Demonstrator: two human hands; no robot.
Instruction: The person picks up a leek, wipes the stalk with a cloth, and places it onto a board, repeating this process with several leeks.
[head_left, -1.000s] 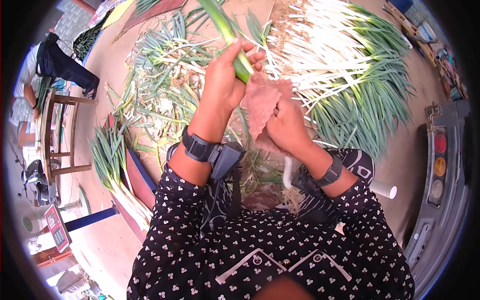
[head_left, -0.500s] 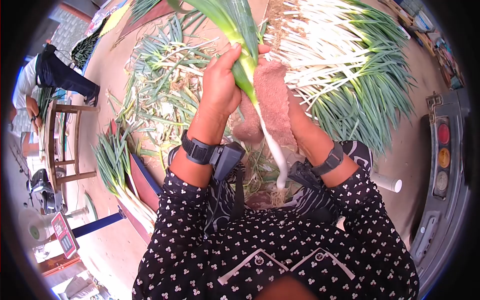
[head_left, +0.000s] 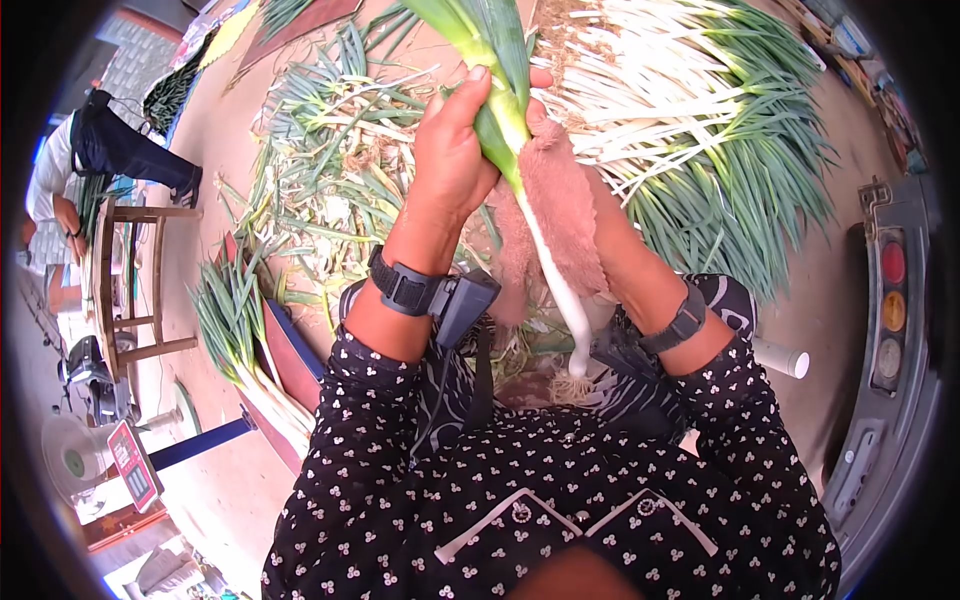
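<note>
A long green onion point(head_left: 560, 285) hangs in front of my chest, its green leaves up and its bent white stalk ending in pale roots near my lap. My left hand point(head_left: 450, 150) is closed around its lower green part, thumb pressed along the leaf. Just beside it, my right hand point(head_left: 537, 112) is wrapped around the same spot with a pink cloth point(head_left: 565, 215). The cloth drapes on both sides of the stalk and hides most of the right palm.
Trimmed green onions point(head_left: 690, 140) lie in a broad pile at right. Discarded leaves point(head_left: 340, 170) cover the floor ahead, and a small bunch point(head_left: 235, 320) rests at left. A scale display point(head_left: 134, 465), a wooden stool point(head_left: 150, 280), a bending person point(head_left: 120, 150) and a vehicle's rear point(head_left: 890, 330) flank me.
Both hands and the green onion have shifted slightly right and up. The pink cloth's left flap now hangs lower and looser. My grip stays around the onion.
</note>
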